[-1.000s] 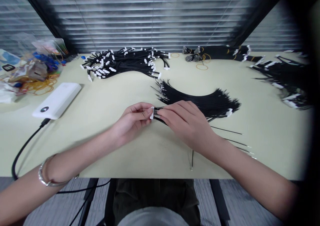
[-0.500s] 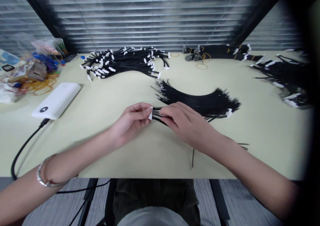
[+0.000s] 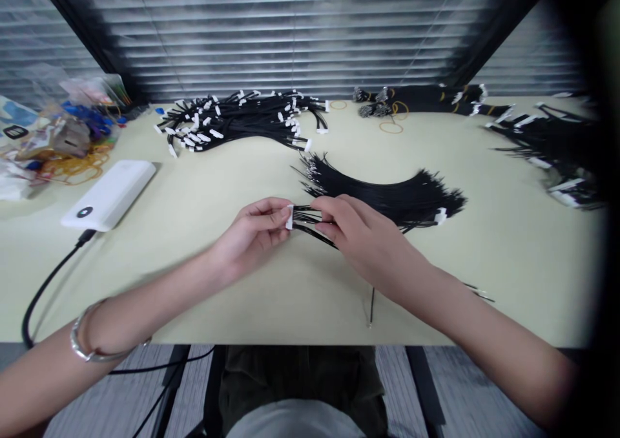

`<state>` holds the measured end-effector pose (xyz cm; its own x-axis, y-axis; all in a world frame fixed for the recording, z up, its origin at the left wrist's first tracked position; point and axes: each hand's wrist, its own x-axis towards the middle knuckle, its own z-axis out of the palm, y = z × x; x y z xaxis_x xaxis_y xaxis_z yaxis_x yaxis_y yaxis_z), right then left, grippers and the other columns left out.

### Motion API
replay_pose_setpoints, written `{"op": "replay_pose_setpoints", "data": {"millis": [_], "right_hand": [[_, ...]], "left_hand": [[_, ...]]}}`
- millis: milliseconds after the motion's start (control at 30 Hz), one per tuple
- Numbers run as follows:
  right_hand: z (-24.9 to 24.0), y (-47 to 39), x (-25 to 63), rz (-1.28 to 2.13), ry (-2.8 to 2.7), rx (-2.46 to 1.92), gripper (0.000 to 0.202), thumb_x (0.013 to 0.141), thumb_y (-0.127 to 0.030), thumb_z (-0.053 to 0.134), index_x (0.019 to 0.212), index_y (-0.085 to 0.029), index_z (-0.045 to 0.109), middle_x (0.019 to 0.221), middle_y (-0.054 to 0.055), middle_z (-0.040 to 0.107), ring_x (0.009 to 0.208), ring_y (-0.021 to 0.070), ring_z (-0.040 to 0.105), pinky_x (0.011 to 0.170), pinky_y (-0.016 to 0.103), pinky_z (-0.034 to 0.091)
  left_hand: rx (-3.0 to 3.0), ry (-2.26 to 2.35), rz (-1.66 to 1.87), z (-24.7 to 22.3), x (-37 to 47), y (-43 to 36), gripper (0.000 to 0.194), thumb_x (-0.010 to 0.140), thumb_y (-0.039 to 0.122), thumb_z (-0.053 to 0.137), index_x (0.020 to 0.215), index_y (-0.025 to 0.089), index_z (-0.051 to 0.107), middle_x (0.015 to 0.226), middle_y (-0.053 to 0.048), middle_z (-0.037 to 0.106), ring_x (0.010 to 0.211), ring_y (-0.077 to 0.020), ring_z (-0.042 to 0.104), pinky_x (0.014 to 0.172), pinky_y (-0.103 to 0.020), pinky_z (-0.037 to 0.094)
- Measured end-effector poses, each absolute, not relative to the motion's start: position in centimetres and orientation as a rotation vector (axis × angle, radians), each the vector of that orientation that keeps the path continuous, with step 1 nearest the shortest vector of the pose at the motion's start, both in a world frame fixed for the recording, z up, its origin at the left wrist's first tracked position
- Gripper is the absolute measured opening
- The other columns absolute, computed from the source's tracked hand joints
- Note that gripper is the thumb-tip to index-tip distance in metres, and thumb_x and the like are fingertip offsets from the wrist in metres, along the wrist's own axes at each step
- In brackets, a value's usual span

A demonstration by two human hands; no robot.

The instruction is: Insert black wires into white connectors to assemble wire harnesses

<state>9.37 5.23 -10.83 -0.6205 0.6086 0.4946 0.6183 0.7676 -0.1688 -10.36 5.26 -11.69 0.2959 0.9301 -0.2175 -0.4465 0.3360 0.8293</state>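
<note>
My left hand pinches a small white connector between thumb and fingers. Several thin black wires run out of its right side toward my right hand. The right thumb and forefinger are closed around some of those wires, a short way from the connector; the fingertips partly hide which ones. Behind my right hand lies a curved bundle of loose black wires with metal tips at its left end. A white connector rests at that bundle's right end. One wire end hangs out below my right hand.
At the back lies a pile of black cables with white connectors. Banded wire bundles and rubber bands are at the back right, more cables at far right. A white power bank and plastic bags sit left.
My right fingers have slid slightly right along the wires, so a longer stretch shows beside the connector. The connector has shifted slightly left with my left hand.
</note>
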Motion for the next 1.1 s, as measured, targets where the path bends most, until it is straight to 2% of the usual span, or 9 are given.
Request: {"op": "replay_pose_setpoints", "data": {"millis": [200, 333, 500, 1100], "right_hand": [[-10.3, 5.0, 9.6, 0.144, -2.464, -0.977, 0.033, 0.086, -0.006, 0.044, 0.116, -0.019, 0.045, 0.099, 0.005, 0.056, 0.089, 0.0164, 0.052, 0.079, 0.029, 0.044], [-9.7, 5.0, 9.6, 0.263, -2.327, -1.037, 0.028, 0.085, -0.009, 0.047, 0.11, -0.021, 0.049, 0.091, 0.002, 0.059, 0.083, 0.0144, 0.056, 0.072, 0.025, 0.044], [-9.6, 4.8, 9.4, 0.438, -2.219, -1.031, 0.035, 0.079, -0.009, 0.055, 0.11, -0.024, 0.05, 0.084, -0.002, 0.061, 0.074, 0.0104, 0.058, 0.069, 0.021, 0.046], [-9.9, 4.5, 9.3, 0.225, -2.221, -0.962, 0.028, 0.083, -0.011, 0.05, 0.108, -0.024, 0.055, 0.087, 0.001, 0.063, 0.079, 0.0132, 0.06, 0.07, 0.024, 0.048]], "left_hand": [[0.73, 0.824, 1.057, -11.6, -10.5, 5.3, 0.01, 0.075, 0.014, 0.067, 0.085, 0.011, 0.066, 0.072, 0.0, 0.057, 0.062, -0.0067, 0.052, 0.062, -0.018, 0.044], [0.722, 0.826, 1.066, -11.4, -10.4, 5.3, 0.009, 0.075, 0.013, 0.066, 0.084, 0.011, 0.065, 0.071, 0.0, 0.057, 0.062, -0.0066, 0.052, 0.061, -0.018, 0.043], [0.72, 0.82, 1.046, -11.5, -10.3, 5.1, 0.009, 0.076, 0.013, 0.066, 0.084, 0.011, 0.066, 0.073, 0.0, 0.058, 0.063, -0.0065, 0.052, 0.062, -0.018, 0.043], [0.755, 0.819, 1.026, -11.5, -10.1, 5.0, 0.009, 0.075, 0.016, 0.067, 0.083, 0.012, 0.066, 0.075, -0.001, 0.058, 0.066, -0.0068, 0.052, 0.064, -0.018, 0.044]]}}
